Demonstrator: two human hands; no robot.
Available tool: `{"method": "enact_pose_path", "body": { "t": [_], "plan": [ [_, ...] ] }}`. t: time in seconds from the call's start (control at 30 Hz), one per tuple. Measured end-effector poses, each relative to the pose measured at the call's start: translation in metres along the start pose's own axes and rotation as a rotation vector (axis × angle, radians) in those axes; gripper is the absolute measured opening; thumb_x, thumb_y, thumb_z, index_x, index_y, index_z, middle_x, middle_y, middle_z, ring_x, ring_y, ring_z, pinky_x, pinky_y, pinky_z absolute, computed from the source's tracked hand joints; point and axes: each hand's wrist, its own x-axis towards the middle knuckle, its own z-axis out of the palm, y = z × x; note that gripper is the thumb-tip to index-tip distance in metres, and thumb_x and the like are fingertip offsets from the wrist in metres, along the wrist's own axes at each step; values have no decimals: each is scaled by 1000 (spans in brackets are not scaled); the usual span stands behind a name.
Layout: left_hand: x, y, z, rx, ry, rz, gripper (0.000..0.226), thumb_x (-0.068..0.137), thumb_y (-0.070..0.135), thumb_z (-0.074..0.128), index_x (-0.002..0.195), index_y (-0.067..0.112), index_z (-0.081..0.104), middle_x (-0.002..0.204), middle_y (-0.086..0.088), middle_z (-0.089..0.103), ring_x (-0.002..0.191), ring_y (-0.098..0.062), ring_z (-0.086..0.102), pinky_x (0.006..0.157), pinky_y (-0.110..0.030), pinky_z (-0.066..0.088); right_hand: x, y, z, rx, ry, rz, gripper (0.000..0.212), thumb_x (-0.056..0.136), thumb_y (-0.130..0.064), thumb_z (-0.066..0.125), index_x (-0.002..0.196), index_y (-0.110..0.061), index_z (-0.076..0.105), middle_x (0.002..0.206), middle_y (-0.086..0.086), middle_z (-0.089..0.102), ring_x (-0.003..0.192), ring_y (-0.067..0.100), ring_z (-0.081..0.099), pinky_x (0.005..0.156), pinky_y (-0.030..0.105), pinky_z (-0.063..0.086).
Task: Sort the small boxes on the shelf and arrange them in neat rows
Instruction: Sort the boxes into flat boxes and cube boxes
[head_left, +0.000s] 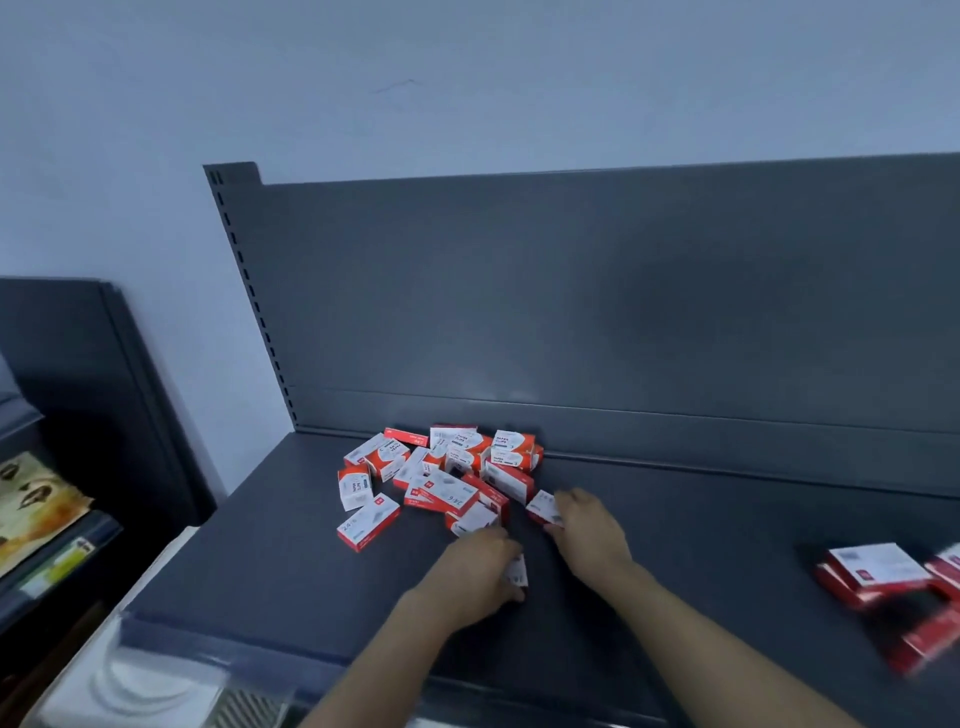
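The jumbled pile of boxes (441, 473) lies on the shelf (260, 571) just beyond the fingers. The left hand (480, 566), palm down, curls round a small box (518, 572); the right hand (589, 530) pinches a second box (543, 506) at the pile's edge.

rear box (511, 442): "PAPER CLIPS" | front box (441, 493): probably "24/6" | other print: blurred

Wall (467, 78): pale blue-grey, behind the shelf's (291, 571) back edge.
Dark panels (78, 374): leaning, far left.
Printed packs (31, 514): yellow-brown, lower left.
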Motion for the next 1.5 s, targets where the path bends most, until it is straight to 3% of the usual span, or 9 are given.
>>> {"method": "enact_pose_path", "body": {
  "t": [0.17, 0.3, 0.4, 0.6, 0.8, 1.0, 1.13, 1.3, 1.5],
  "plan": [
    [9, 12, -8, -24, 71, 0, 39, 87, 32, 61, 121, 14, 57, 121, -3, 54, 112, -20, 51, 92, -29, 42, -14, 9, -10, 57, 74, 29, 31, 94, -23, 49, 120, -7, 49, 125, 10, 49, 117, 25, 46, 91, 31, 41],
    [24, 40, -20, -35, 127, 35, 17, 85, 29, 63, 95, 16, 59, 100, 2, 53, 99, -19, 56, 75, -26, 41, -33, 25, -39, 86, 163, 44, 30, 93, -21, 50, 118, -5, 51, 123, 12, 51, 115, 28, 48, 86, 32, 41],
    [36, 76, -27, -15, 167, 100, 18, 84, 31, 64, 82, 22, 49, 94, 1, 51, 91, -19, 55, 71, -26, 37, -52, 50, -68, 89, 227, 56, 29, 93, -21, 50, 116, -4, 51, 121, 12, 52, 115, 28, 47, 86, 33, 41],
    [56, 179, -20, -31, 215, 267, 20, 83, 31, 66, 85, 13, 58, 85, 2, 44, 92, -24, 54, 74, -30, 39, -101, 131, -119, 92, 326, 99, 25, 91, -22, 54, 108, -4, 53, 115, 13, 55, 110, 30, 50, 83, 32, 40],
    [67, 280, -3, -98, 239, 325, 16, 84, 30, 65, 89, 15, 60, 83, 3, 45, 81, -18, 48, 75, -31, 43, -148, 227, -145, 72, 318, 203, 28, 88, -23, 58, 108, -3, 55, 111, 12, 56, 107, 29, 53, 82, 33, 42],
    [63, 351, 19, -68, 147, 321, 21, 86, 30, 61, 96, 12, 59, 103, -4, 57, 97, -22, 54, 81, -31, 45, -183, 286, -148, 82, 269, 248, 19, 87, -23, 59, 94, -6, 54, 106, 13, 56, 102, 29, 54, 75, 33, 43],
    [58, 371, 35, 0, 48, 326, 28, 88, 31, 61, 107, 10, 60, 114, -5, 58, 103, -21, 55, 85, -33, 46, -197, 301, -140, 106, 247, 256, 28, 88, -24, 59, 110, -8, 55, 111, 7, 56, 103, 23, 55, 76, 28, 44],
    [58, 374, 54, 42, -44, 324, 29, 88, 27, 62, 108, 7, 60, 117, -9, 59, 106, -24, 55, 85, -32, 44, -207, 305, -133, 172, 241, 217, 26, 87, -23, 60, 109, -10, 56, 112, 6, 58, 101, 22, 55, 79, 29, 45],
    [59, 368, 63, 90, -84, 319, 36, 89, 27, 60, 119, 7, 57, 122, -10, 55, 113, -25, 52, 92, -36, 45, -216, 306, -127, 109, 121, 249, 40, 88, -25, 60, 126, -14, 52, 127, 4, 55, 115, 21, 53, 89, 26, 43]
  ]
}}
